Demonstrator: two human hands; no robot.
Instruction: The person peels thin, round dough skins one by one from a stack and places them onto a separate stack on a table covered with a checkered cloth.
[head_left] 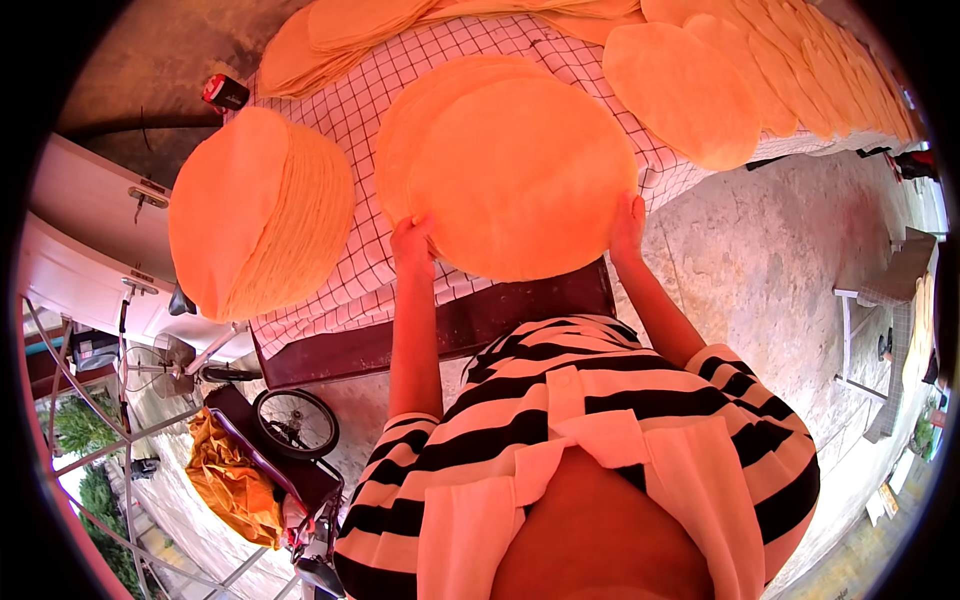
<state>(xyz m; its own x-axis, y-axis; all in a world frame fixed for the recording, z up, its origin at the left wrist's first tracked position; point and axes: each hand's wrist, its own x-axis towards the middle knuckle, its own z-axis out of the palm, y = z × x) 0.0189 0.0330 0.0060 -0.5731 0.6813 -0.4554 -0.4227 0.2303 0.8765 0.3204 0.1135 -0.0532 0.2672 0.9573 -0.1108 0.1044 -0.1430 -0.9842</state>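
A small stack of large round orange flatbreads (520, 170) is gripped at its near edge by both hands above a white checked cloth (360, 120). My left hand (412, 246) clasps the lower left rim. My right hand (628, 226) clasps the lower right rim. A thick tilted pile of the same orange rounds (255, 215) stands on the cloth to the left. More rounds (690, 90) lie overlapping along the far right and at the far left corner (330, 35).
The cloth covers a dark wooden table (470, 320) on a concrete floor (780, 260). A cart with a wheel (295, 422) and orange fabric (235, 480) stands lower left. A red-capped object (225, 92) sits at the cloth's far left. A white frame stand (870, 330) is at right.
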